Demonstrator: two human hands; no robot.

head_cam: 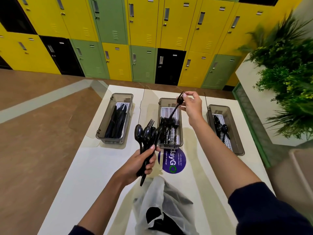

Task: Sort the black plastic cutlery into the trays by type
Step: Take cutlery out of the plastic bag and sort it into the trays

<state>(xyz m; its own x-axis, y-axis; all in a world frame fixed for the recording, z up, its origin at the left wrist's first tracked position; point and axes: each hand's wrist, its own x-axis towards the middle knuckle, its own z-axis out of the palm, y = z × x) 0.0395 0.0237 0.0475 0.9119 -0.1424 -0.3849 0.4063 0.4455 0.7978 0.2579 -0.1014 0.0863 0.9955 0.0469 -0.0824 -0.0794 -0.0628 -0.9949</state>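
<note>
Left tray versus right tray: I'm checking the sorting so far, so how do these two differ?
The left tray holds knives; the right tray holds spoons. The left tray is packed with many pieces, while the right tray has only a few, leaving more of its white slotted liner bare. Both are smoky translucent rectangular trays on the white table.

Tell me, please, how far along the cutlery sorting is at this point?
Done: knives lie in the left tray, forks in the middle tray, a few spoons in the right tray. In hand: the right grip pinches a fork above the middle tray; the left grip holds a bundle of spoons with at least one fork. Left: that bundle, plus more black cutlery in the plastic bag.
</note>
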